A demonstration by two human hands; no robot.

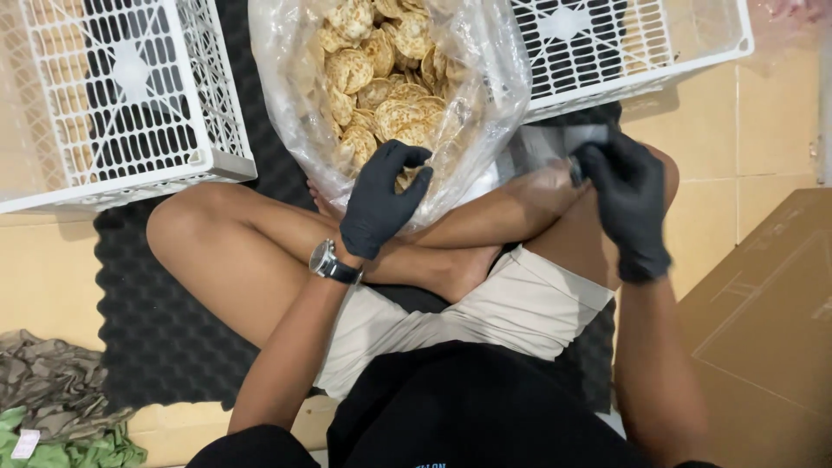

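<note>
Crackers [381,78] in clear bag [485,78], left hand [381,204] inside

We take this for a small home-based food packing spot, worked on the floor rather than at a bench. We see pale square floor tiles [771,121], with a dark ridged foam mat [165,338] spread over them as a seat. Far left and far right stand white plastic lattice crates [130,95], the stackable sort used for carrying goods. Between them sits a big clear plastic bag [485,78] filled with round golden crackers [390,78] in bulk. At the near right lies flattened brown cardboard [763,329], and at the near left a heap of crumpled cloth [61,407]. Black disposable gloves [381,204] point to food handling
</note>
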